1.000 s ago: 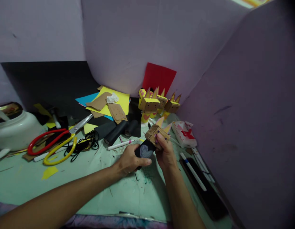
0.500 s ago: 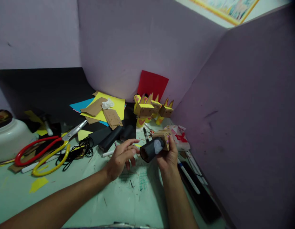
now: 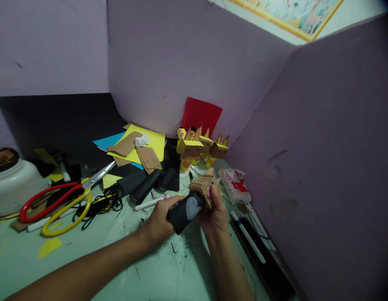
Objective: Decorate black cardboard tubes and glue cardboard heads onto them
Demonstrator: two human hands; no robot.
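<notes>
Between my hands is a small craft figure made of a black paper tube [image 3: 183, 213] with a grey heart on it and a cardboard box head [image 3: 202, 186] at one end. My left hand [image 3: 161, 219] is closed round the tube's open end. On the head's right side, my right hand [image 3: 215, 211] grips the cardboard with thumb and fingers. The head has pointed ears and small purple marks. Several finished-looking figures [image 3: 190, 149] with yellow bodies, box heads and horns stand behind it, before a red paper sheet [image 3: 201, 116].
Scissors [image 3: 84, 188] with red and yellow handles lie left, beside tangled black cord [image 3: 102, 205] and a white jar [image 3: 16, 184]. Black paper rolls [image 3: 146, 186] and coloured paper [image 3: 153, 140] lie behind my left hand. A white-and-red packet [image 3: 236, 186] and a marker [image 3: 248, 238] are at right.
My left hand has moved right and closed on the black tube, where before its fingers were spread beside it. The figure has shifted left and turned, showing more of the heart.
</notes>
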